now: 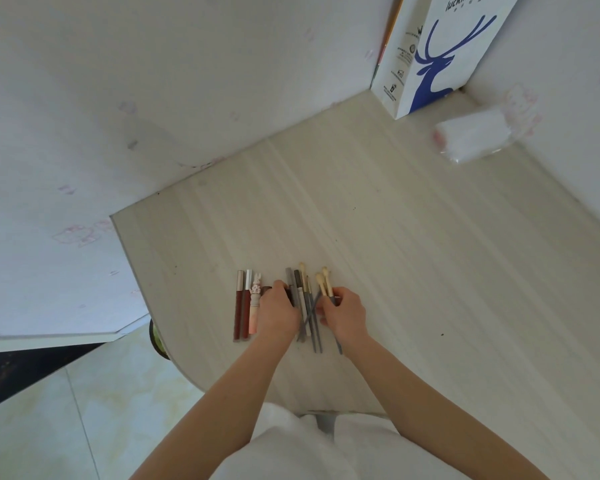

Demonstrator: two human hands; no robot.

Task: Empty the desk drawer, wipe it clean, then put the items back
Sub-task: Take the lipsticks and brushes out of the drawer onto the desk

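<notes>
Evidently partway: a lot of small cosmetic items lies out on the pale surface (413, 237), which suggests emptying is under way or done; the drawer itself is out of sight, so whether it has been wiped cannot be told, and putting back appears still to come. Landmark: the row of lip tubes (246, 304), three side by side, dark red, red with silver cap, pink with a rabbit figure. Just right of the tubes, the left hand (278, 311), fingers curled over a dark item whose form is hidden. Right again, touching that hand, a bundle of grey pencils and liners (302, 299), some crossed. Beyond these, the right hand (343, 315), fingers pinching the grey handles of pale-tipped brushes (324, 282), their heads pointing away from the person. Containers: far up and right of the tubes, in the corner of the white walls, a white paper bag (440, 53) with blue deer print stands upright; contents not visible, though coloured edges show behind it. Near the bag, a clear plastic pack (475, 138) holding white tissue-like material lies on its side.
</notes>
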